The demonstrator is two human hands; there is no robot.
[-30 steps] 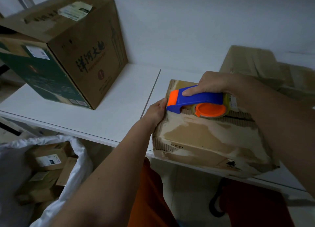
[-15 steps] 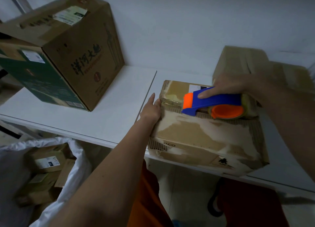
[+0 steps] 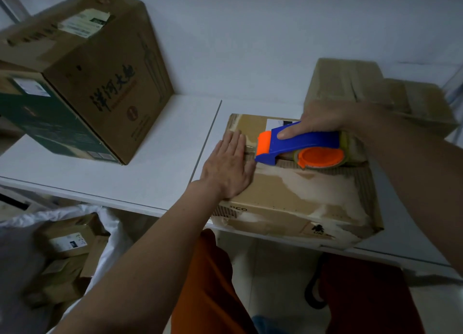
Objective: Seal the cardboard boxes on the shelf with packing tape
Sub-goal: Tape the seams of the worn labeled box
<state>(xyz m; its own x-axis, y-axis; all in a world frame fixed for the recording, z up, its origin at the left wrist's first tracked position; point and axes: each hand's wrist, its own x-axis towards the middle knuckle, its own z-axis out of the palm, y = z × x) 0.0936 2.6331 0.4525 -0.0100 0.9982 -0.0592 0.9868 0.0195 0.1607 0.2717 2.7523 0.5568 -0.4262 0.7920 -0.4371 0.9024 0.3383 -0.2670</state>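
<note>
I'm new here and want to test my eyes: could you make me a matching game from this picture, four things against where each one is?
Things:
1. tape dispenser
2. left hand
3. printed tall box
4. white bag of parcels

Places:
A. below the shelf, lower left
B. flat on the worn box's left end
C. gripped by the right hand atop the worn box
D. shelf's far left

Pairs: 1-C, 2-B, 3-D, 4-A

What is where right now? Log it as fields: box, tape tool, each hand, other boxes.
box: worn cardboard box at the shelf front edge
tape tool: blue and orange tape dispenser on the box top
right hand: grips the dispenser
left hand: flat on the box's left end
other boxes: big box at left, more behind at right
</note>
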